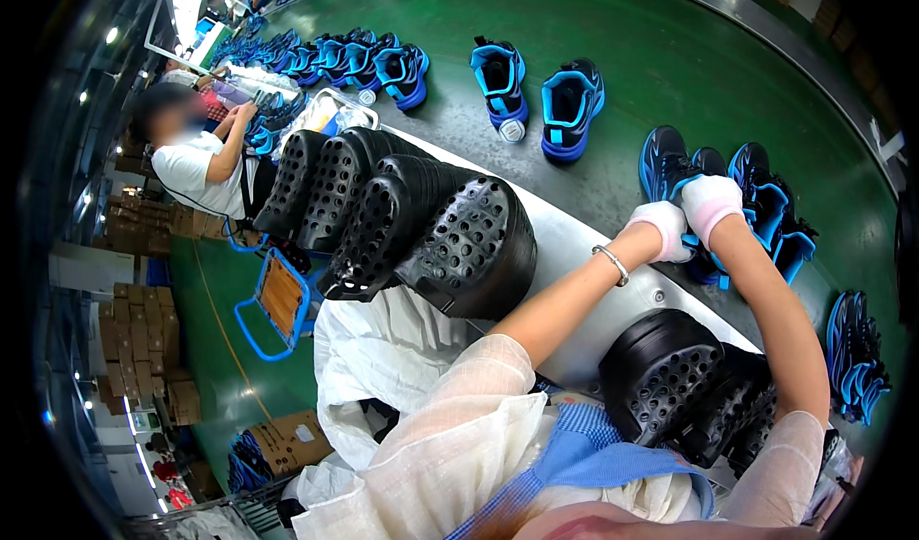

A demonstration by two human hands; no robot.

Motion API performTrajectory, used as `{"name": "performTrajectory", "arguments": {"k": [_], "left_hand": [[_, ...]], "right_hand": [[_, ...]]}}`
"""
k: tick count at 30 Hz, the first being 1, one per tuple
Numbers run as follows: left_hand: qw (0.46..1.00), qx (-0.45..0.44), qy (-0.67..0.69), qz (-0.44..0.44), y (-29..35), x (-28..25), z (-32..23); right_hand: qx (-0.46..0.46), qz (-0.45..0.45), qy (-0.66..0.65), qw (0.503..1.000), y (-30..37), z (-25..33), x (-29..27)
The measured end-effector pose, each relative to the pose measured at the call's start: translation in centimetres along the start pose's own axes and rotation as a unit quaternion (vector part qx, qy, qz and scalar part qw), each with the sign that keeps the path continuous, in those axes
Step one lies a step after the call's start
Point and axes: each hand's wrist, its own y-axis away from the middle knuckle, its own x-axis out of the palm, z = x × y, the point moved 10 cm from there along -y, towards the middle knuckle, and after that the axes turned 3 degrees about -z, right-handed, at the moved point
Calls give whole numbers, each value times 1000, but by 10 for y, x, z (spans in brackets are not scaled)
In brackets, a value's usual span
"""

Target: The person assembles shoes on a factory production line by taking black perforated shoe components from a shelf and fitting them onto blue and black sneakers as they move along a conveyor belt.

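Observation:
Both my hands wear pale white-and-pink gloves and meet at a black-and-blue sneaker [662, 164] on the green belt, toe pointing away. My left hand [661, 229] is closed at the sneaker's near end, most of its fingers hidden. Just right of it, my right hand [711, 205] closes over the collar area, where light blue lining shows beside the glove. The gloves cover much of what they grip. More sneakers of the same kind [766, 205] stand close against my right hand.
Large black perforated rounded pieces [469, 238] line the metal ledge [565, 229] left of my arms; another [661, 372] sits between my forearms. Two sneakers [571, 109] stand farther up the belt [593, 13]. At the left, a person [201, 157] works near a blue-framed stool [278, 301].

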Motion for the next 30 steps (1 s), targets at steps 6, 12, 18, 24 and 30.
{"name": "performTrajectory", "arguments": {"k": [6,12,18,24,30], "left_hand": [[998,-36,-34,25,-7,-1,-4],[997,-10,-73,8,10,1,-7],[996,-26,-83,3,29,-18,-8],[992,-86,-95,-2,34,-62,39],[923,82,-242,-287,44,-104,-29]], "right_hand": [[-12,-16,24,1000,-4,-4,0],[-65,-79,-70,992,25,3,-13],[-151,-234,-204,939,148,-26,-58],[44,-307,-203,929,270,-138,-37],[355,-332,-301,820,428,-240,24]]}}
